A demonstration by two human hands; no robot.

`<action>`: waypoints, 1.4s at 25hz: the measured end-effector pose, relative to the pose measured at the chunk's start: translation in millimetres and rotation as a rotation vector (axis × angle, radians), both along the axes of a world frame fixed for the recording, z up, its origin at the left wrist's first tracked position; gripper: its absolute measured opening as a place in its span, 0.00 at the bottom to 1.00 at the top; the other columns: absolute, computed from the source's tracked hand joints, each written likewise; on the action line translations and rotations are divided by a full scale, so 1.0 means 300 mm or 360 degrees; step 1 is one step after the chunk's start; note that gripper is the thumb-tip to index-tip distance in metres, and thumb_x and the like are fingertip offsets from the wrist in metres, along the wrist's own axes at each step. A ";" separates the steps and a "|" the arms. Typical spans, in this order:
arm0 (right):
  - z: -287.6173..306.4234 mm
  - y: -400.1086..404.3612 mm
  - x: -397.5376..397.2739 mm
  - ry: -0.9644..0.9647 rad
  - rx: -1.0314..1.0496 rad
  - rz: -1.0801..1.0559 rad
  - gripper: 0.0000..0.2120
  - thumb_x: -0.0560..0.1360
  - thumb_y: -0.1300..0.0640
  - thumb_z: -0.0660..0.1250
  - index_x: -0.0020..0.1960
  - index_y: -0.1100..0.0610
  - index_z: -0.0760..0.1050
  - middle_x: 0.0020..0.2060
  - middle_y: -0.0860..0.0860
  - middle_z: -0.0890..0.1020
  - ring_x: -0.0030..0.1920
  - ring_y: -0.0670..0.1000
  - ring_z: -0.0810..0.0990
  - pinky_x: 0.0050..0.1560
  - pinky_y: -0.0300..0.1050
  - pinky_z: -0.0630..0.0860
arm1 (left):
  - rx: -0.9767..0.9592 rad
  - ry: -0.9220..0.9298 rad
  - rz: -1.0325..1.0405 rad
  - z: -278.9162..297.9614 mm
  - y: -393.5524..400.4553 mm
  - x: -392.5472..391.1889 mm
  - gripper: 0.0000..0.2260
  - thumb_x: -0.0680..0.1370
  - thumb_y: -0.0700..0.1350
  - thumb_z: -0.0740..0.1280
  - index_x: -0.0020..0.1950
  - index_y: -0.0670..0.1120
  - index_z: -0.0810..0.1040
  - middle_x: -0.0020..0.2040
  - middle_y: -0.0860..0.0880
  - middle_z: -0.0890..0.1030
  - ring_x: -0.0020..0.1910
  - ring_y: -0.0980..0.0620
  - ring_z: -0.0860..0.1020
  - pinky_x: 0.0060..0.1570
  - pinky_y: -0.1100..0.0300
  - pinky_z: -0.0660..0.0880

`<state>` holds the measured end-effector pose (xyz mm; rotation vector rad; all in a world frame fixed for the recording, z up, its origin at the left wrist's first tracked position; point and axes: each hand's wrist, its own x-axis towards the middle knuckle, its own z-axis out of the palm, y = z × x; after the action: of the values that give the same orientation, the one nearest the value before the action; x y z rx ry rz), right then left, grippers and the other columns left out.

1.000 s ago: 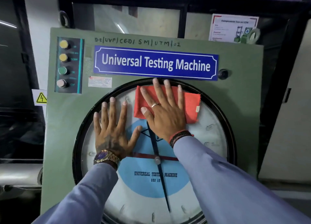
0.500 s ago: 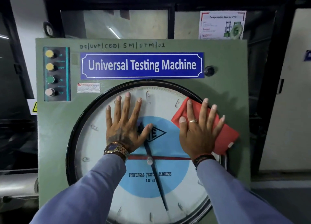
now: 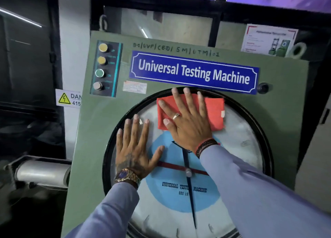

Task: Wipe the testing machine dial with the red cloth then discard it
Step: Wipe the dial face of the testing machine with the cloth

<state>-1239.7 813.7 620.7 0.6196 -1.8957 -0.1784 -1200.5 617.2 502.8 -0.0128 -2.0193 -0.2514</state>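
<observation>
— Where is the flat red cloth (image 3: 214, 112) kept?
— It is pressed on the top part of the big round white dial (image 3: 241, 139) with the black rim. The cloth is held there by the right hand (image 3: 188, 125), which is laid flat with its fingers spread wide. Nothing is gripped; the cloth is only pushed against the glass.
— And the left hand (image 3: 135, 148)?
— It is laid flat and open on the left side of the dial, just beside the cloth. Nothing is held in it.
— What is seen above?
— A long blue sign (image 3: 193, 72) is fixed on the green metal panel (image 3: 286, 121), just above the cloth.
</observation>
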 end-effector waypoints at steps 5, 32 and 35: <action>0.011 -0.005 -0.009 -0.0011 0.0081 0.0017 0.31 0.87 0.36 0.54 0.89 0.37 0.55 0.91 0.51 0.54 0.90 0.63 0.52 0.87 0.72 0.46 | -0.0012 -0.0008 0.0013 -0.006 0.008 -0.006 0.43 0.81 0.71 0.56 0.90 0.50 0.52 0.91 0.41 0.52 0.90 0.36 0.50 0.86 0.32 0.52; 0.130 0.386 0.046 0.0350 -0.1903 0.0136 0.33 0.84 0.47 0.58 0.88 0.51 0.60 0.88 0.58 0.61 0.88 0.63 0.58 0.85 0.74 0.45 | -0.0354 0.0059 -0.0089 0.228 0.236 -0.108 0.42 0.81 0.75 0.50 0.90 0.54 0.56 0.91 0.43 0.52 0.90 0.36 0.49 0.87 0.37 0.44; 0.136 0.283 0.004 0.0038 -0.1284 -0.0259 0.31 0.85 0.41 0.59 0.87 0.45 0.65 0.89 0.55 0.62 0.88 0.64 0.58 0.86 0.73 0.47 | -0.0385 0.0077 -0.0105 0.214 0.216 -0.104 0.42 0.81 0.74 0.53 0.90 0.54 0.55 0.91 0.44 0.52 0.90 0.37 0.49 0.87 0.36 0.46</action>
<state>-1238.7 898.6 661.5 -0.0845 -1.7952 0.4594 -1231.7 681.9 567.1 -0.2357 -1.9919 -0.0470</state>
